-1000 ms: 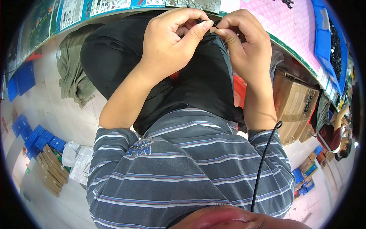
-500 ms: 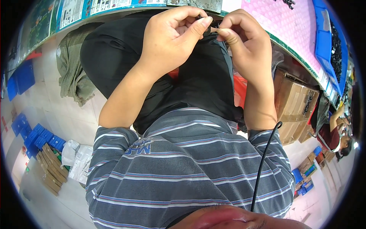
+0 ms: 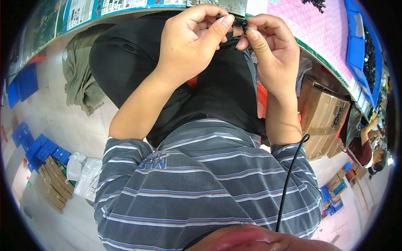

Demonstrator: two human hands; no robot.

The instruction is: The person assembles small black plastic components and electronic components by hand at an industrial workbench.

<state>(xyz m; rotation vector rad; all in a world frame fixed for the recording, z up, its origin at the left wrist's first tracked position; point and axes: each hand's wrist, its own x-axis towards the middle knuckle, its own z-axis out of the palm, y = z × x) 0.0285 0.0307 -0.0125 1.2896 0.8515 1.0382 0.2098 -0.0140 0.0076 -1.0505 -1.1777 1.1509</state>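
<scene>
The left hand (image 3: 188, 44) pinches a slim black part (image 3: 240, 23) between thumb and fingers, in front of the desk's near edge (image 3: 312, 51), above the lap. The right hand (image 3: 274, 52) has thumb and forefinger drawn narrow about the part's right end; whether they grip it I cannot tell. Beyond, a metal plate (image 3: 236, 7) lies at that edge; rightward come a pink sheet (image 3: 312, 31) and, by the right edge, a blue tray (image 3: 354, 50) of black pieces (image 3: 369, 54).
</scene>
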